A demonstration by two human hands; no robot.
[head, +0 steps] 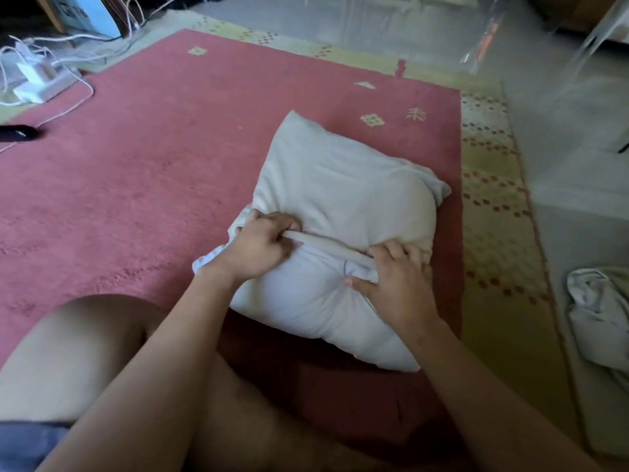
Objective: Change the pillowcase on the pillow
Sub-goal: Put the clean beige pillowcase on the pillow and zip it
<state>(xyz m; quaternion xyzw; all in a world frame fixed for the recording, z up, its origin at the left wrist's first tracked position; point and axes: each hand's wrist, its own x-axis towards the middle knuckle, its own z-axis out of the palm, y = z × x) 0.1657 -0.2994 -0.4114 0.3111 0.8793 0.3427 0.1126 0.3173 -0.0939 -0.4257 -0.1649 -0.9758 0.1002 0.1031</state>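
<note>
A white pillow lies on the pink rug, its far half covered by a cream pillowcase. The pillowcase's hem runs across the middle of the pillow as a rolled band. My left hand grips the left end of that hem, fingers curled round it. At the hem's right end my right hand holds the bunched cloth between fingers and thumb. The near half of the pillow is bare.
The pink rug with a yellow patterned border spreads under everything. A crumpled pale cloth lies on the floor at right. A white power strip with cables sits far left. My bare knees are in the foreground. A clear plastic piece stands far right.
</note>
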